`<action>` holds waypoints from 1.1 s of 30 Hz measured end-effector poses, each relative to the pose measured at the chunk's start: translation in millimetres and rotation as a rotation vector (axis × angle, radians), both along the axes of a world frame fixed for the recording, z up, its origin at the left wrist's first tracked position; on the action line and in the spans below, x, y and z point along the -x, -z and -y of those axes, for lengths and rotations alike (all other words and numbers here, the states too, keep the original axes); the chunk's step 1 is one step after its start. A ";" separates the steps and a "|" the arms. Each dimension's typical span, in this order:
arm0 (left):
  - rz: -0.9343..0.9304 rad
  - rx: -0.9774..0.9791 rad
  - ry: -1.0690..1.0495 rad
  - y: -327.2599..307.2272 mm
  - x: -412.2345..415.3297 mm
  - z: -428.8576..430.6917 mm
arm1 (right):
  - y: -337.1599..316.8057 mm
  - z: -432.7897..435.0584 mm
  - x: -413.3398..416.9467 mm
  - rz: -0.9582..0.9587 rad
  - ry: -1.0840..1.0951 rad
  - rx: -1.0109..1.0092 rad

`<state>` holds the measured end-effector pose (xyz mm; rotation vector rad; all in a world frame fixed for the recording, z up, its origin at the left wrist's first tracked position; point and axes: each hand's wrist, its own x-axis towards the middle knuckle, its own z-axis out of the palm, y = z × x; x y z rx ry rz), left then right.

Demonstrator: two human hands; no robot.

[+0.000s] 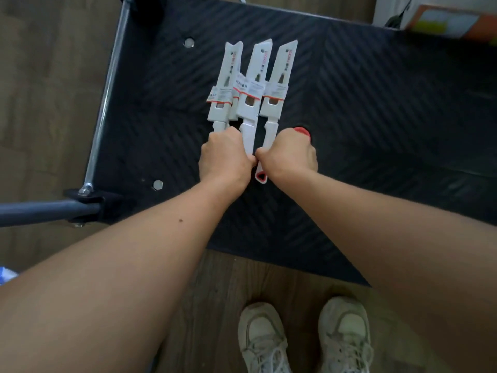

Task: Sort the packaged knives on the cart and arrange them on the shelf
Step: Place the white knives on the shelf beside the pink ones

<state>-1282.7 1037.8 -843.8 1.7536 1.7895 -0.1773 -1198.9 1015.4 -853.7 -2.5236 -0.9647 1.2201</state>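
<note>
- The cart deck [376,103] lies bare to the right of the packaged knives [255,84], which leaves a wide way in from that side and from the near edge.
- The knives fan out at mid-deck, with only narrow gaps between their sleeves.
- The left hand [224,157] and right hand [289,154] grip the handles and touch each other, closing the fan's near side.
- A metal rail [108,84] lines the left edge, and a grey handle bar [45,211] juts from the near left corner.
- An orange box [451,21] crowds the far right corner.
</note>
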 end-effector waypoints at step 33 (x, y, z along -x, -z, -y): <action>0.649 -0.021 -0.203 -338.9 -86.9 -25.0 | -366.6 -3.0 -128.7 -0.293 0.116 -0.348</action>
